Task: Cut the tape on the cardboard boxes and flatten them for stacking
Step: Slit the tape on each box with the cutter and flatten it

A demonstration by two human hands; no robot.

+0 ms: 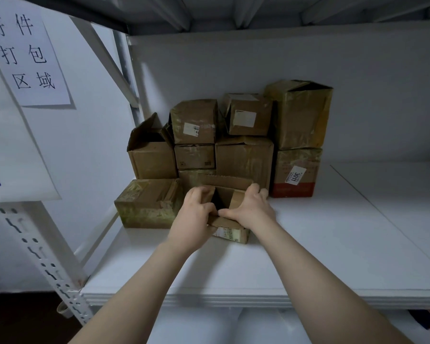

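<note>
A: Head camera first: which box is being handled?

B: The small open box (pixel 230 233), sitting at the front of the white shelf (pixel 308 244), just ahead of the stacked boxes (pixel 243 157). Its top is standing open and the inside is showing dark.

A: And the hands?

B: Both are gripping it. The left hand (pixel 196 209) is curling its fingers over the left top edge. The right hand (pixel 250 207) is curling over the right flap, and the thumbs are nearly meeting at the near edge. Neither is holding a cutter, and none is showing anywhere.

A: Why gripping like that?

B: I'm judging that the person is spreading or steadying the walls, getting the box ready for collapsing. Whether tape is holding the bottom, I cannot tell, since the underside is hidden.

A: What's sitting around it?

B: A taped box (pixel 144 207) is lying just beside it on the left. A red-banded box (pixel 296 175) is standing behind on the right, carrying another on top. The pile is sitting towards the back wall, probably waiting its turn.

A: Further out?

B: A paper sign (pixel 27 53) with handwritten characters is hanging at upper left, above a slotted upright (pixel 42 256).
</note>
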